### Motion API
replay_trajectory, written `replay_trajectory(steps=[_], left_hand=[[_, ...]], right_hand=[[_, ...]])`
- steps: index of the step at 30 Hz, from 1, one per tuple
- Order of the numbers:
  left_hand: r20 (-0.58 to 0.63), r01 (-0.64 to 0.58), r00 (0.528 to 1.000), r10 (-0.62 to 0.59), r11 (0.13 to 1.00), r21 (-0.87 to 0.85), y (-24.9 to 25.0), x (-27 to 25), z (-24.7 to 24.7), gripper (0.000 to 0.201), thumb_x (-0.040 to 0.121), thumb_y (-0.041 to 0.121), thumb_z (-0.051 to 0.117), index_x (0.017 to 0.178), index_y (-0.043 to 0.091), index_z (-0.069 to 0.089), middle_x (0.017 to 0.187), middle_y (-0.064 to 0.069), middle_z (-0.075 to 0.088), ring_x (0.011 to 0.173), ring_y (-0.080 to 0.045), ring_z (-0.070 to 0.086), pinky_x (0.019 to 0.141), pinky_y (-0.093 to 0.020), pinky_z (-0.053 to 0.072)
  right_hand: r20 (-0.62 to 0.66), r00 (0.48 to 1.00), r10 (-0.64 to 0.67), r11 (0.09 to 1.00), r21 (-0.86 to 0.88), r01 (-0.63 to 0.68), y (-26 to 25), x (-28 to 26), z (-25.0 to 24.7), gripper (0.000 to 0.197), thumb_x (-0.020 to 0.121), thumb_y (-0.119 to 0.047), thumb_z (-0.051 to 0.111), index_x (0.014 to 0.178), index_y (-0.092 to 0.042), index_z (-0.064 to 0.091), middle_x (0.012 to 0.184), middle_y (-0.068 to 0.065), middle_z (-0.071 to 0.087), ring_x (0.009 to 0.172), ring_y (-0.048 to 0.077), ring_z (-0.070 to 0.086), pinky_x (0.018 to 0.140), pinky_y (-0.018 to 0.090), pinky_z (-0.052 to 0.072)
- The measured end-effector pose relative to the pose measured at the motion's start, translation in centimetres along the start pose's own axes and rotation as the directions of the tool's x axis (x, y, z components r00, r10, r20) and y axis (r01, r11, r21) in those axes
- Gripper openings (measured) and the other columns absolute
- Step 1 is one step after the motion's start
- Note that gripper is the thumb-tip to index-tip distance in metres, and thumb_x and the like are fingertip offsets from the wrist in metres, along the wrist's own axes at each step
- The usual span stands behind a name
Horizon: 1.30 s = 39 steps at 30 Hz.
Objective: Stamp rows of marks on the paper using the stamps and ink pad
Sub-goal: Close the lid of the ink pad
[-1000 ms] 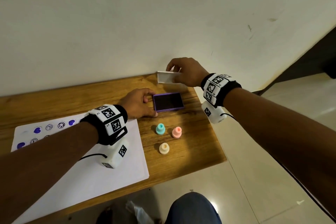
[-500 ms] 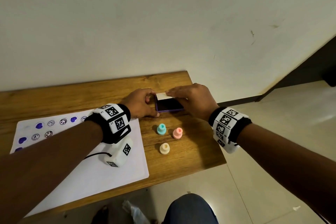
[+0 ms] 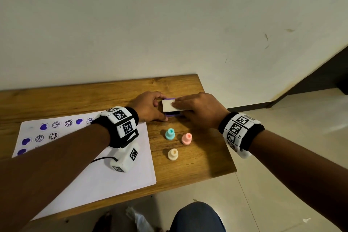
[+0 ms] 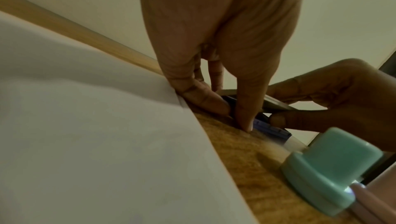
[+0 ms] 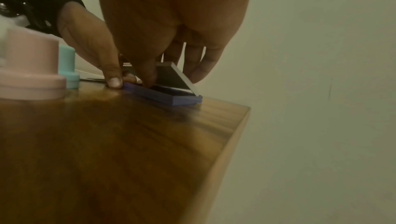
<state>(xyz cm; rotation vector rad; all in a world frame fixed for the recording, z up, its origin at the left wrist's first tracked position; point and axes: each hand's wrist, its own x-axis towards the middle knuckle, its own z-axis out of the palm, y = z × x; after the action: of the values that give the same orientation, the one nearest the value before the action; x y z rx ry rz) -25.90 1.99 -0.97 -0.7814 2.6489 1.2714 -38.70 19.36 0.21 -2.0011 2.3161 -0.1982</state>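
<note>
The purple ink pad (image 3: 172, 114) lies at the back of the wooden table (image 3: 207, 156). My left hand (image 3: 159, 108) pinches its left end between thumb and fingers (image 4: 244, 109). My right hand (image 3: 180, 105) holds the white lid (image 3: 167, 105) tilted over the pad, with the lid's far edge down on the ink pad (image 5: 167, 95) and the near edge of the lid (image 5: 177, 75) raised. Three stamps stand in front: teal (image 3: 170, 134), pink (image 3: 186, 138) and cream (image 3: 172, 154). The paper (image 3: 94, 165) lies to the left, with rows of purple hearts and round faces near its top-left corner.
The table's right edge (image 5: 235, 134) drops off close to the ink pad, with tiled floor (image 3: 282, 156) beyond. A plain wall (image 3: 169, 34) rises right behind the table. The teal stamp (image 4: 327, 165) stands close to my left wrist.
My right hand brought the lid down from the back of the table onto the ink pad, which it now mostly covers. My left hand kept hold of the pad.
</note>
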Motion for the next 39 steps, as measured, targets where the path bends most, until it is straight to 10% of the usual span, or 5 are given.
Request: replay_trajectory(steps=[11, 18, 27, 39], left_hand=[[-0.005, 0.012, 1.0, -0.012, 0.999, 0.039, 0.1, 0.2, 0.1, 0.079, 0.059, 0.025, 0.09, 0.13, 0.028, 0.056, 0.089, 0.008, 0.05, 0.083, -0.012, 0.05, 0.071, -0.027, 0.042], [0.001, 0.025, 1.0, -0.025, 0.998, 0.066, 0.3, 0.4, 0.2, 0.082, 0.055, 0.028, 0.091, 0.13, 0.03, 0.056, 0.092, 0.006, 0.05, 0.086, -0.012, 0.051, 0.068, -0.026, 0.038], [-0.042, 0.009, 0.999, -0.007, 0.998, 0.063, 1.1, -0.2, 0.3, 0.072, 0.059, 0.036, 0.089, 0.124, 0.025, 0.059, 0.081, 0.014, 0.046, 0.075, -0.005, 0.047, 0.057, -0.024, 0.035], [0.024, 0.14, 0.99, -0.138, 0.97, -0.197, 1.3, -0.3, 0.2, 0.08, 0.069, 0.026, 0.085, 0.138, 0.014, 0.047, 0.097, -0.001, 0.06, 0.093, -0.018, 0.062, 0.084, -0.035, 0.055]], right_hand=[[0.153, 0.987, -0.045, 0.998, -0.04, 0.052, -0.1, 0.1, -1.3, 0.034, 0.091, -0.028, 0.061, 0.125, -0.022, 0.063, 0.132, 0.005, 0.064, 0.114, 0.029, 0.064, 0.081, 0.042, 0.057], [0.264, 0.958, 0.11, 0.99, 0.056, -0.129, 0.5, 0.1, -1.7, 0.053, 0.093, -0.023, 0.065, 0.143, -0.028, 0.052, 0.155, 0.009, 0.042, 0.135, 0.029, 0.048, 0.107, 0.035, 0.041], [0.257, 0.944, 0.208, 0.952, 0.17, -0.256, 1.1, 0.2, -1.9, 0.066, 0.083, -0.015, 0.074, 0.144, -0.024, 0.051, 0.147, 0.005, 0.048, 0.133, 0.024, 0.046, 0.1, 0.03, 0.038], [0.302, 0.74, 0.601, 0.532, 0.54, -0.652, 3.4, 0.2, -1.6, 0.036, 0.089, -0.03, 0.072, 0.119, -0.012, 0.07, 0.111, 0.006, 0.073, 0.089, 0.016, 0.069, 0.083, 0.031, 0.06]])
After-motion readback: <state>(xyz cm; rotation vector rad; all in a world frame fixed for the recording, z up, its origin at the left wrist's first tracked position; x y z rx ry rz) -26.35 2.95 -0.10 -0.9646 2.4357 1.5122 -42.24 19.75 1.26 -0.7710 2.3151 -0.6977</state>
